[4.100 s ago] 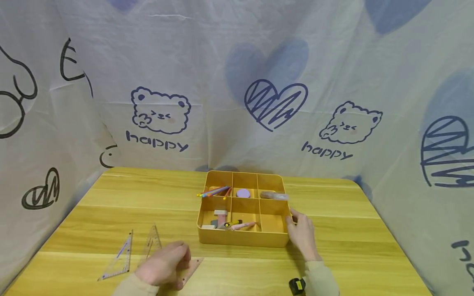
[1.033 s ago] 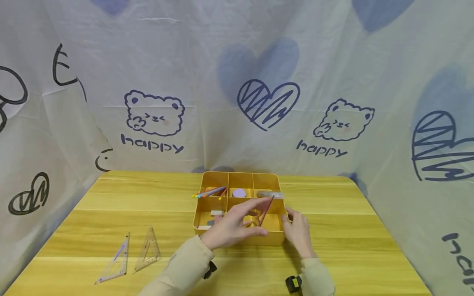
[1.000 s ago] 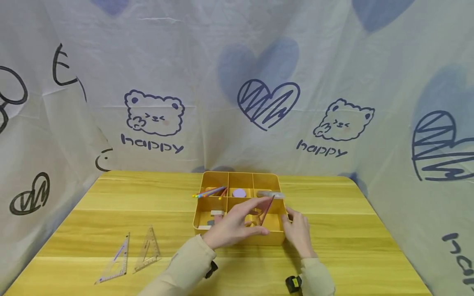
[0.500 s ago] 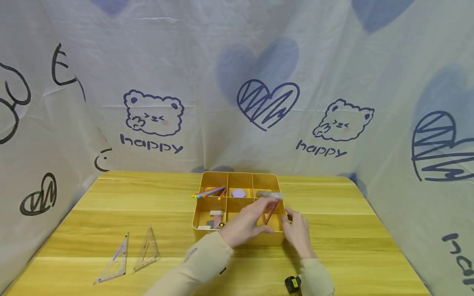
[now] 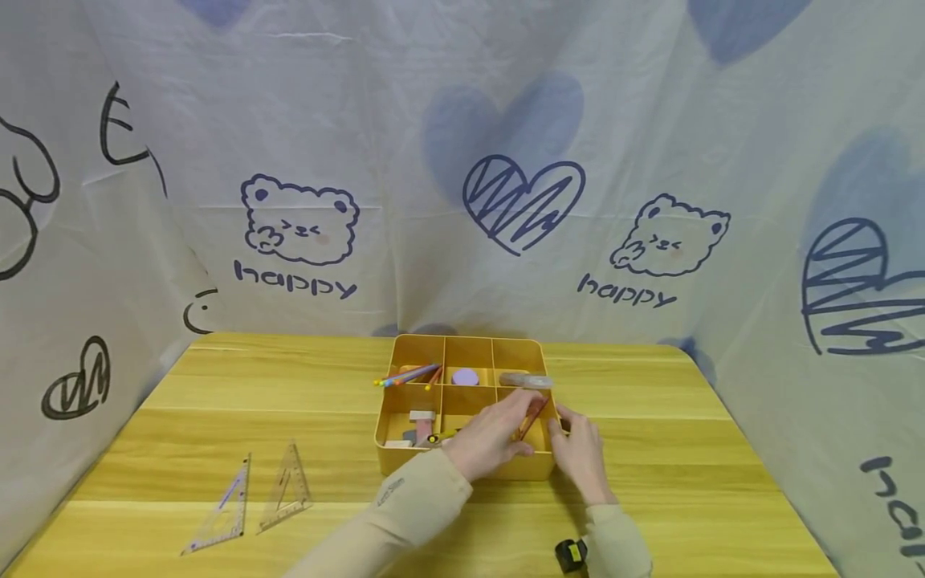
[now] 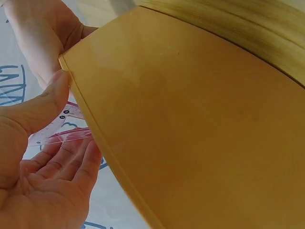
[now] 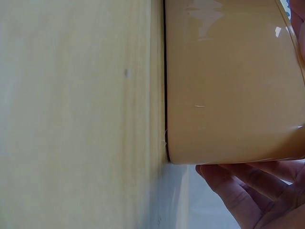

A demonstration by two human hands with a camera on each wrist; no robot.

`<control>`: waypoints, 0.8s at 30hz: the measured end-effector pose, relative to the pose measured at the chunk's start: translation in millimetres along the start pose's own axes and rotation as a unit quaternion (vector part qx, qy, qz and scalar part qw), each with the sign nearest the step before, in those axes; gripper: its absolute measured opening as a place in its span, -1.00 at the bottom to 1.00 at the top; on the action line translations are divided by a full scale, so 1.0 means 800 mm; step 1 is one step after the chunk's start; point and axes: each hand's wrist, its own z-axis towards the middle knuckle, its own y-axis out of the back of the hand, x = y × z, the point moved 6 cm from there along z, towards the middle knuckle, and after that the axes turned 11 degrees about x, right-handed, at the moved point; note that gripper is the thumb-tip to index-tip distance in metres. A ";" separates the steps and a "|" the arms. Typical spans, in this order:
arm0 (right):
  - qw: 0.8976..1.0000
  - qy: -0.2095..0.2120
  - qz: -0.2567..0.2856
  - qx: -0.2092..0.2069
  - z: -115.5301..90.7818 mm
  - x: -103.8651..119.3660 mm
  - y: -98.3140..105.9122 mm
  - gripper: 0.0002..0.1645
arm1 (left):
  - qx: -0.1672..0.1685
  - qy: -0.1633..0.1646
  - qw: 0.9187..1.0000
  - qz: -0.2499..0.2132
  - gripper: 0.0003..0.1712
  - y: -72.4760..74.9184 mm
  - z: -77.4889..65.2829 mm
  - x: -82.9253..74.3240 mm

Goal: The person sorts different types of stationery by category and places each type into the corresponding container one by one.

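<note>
A yellow divided organizer box (image 5: 405, 459) stands on the table. My left hand (image 5: 487, 437) reaches into its front right compartment, holding a clear pink ruler-like piece (image 5: 533, 417) that leans there; its full outline is hidden. In the left wrist view, scale marks show on the pink piece (image 6: 71, 110), between the thumb, which lies at the box rim, and the extended fingers (image 6: 78, 160). My right hand (image 5: 581, 453) grips the box's right wall; in the right wrist view its fingers (image 7: 233, 193) lie along the outside.
Two clear set squares (image 5: 242, 490) (image 5: 303, 490) lie at the table's left. The box also holds colored pencils (image 5: 408, 375), a purple round item (image 5: 466, 376), a clear-grey item (image 5: 526, 380), eraser-like blocks (image 5: 422, 417) and a yellow-black pen (image 5: 437, 438). A patterned curtain (image 5: 426, 297) hangs behind.
My left hand has come from the table at lower left, carrying the pink piece over the box, then rightward and lower into the front right compartment. The right hand keeps its grip.
</note>
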 end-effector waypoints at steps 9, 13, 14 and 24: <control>1.000 -0.006 0.007 0.009 0.002 -0.001 -0.003 -0.60 | 0.023 0.008 1.000 0.016 -0.20 -0.003 -0.003 0.004; 1.000 -0.006 0.006 0.009 0.002 -0.002 -0.004 -0.60 | 0.036 0.019 0.998 0.049 -0.11 -0.006 -0.016 0.002; 1.000 -0.005 0.007 0.009 0.002 -0.002 -0.005 -0.60 | 0.034 0.021 0.998 0.051 -0.11 -0.004 -0.021 0.000; 1.000 -0.007 0.016 0.018 0.001 -0.002 -0.004 -0.59 | -0.078 0.041 0.996 0.026 -0.27 0.042 -0.099 0.004</control>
